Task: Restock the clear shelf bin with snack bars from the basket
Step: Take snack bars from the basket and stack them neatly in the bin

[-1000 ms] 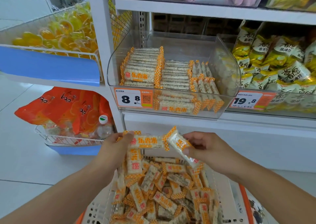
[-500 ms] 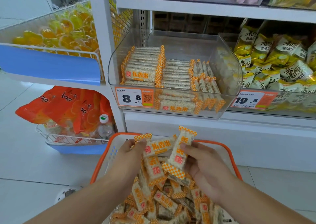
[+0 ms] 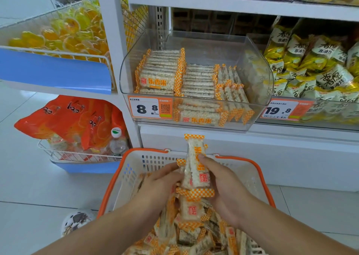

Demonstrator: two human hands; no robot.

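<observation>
So both hands are bunched together over the basket, clamped on a little stack of snack bars (image 3: 195, 167) held upright. The right hand (image 3: 223, 188) has its thumb pressed on the front bar's clear wrapper, and the left hand (image 3: 157, 184) pinches the stack from the other side. Looks like two or three bars, hard to count. Right under them the white basket (image 3: 124, 177) with the orange rim is heaped with loose bars (image 3: 190, 233) in the same orange-checked wrappers. Above, at the shelf's front edge, sits the clear shelf bin (image 3: 258, 75): neat rows of bars (image 3: 161, 70) along its left side and middle, its right end bare. An 8.8 price tag (image 3: 149, 108) is stuck on its front left corner.
</observation>
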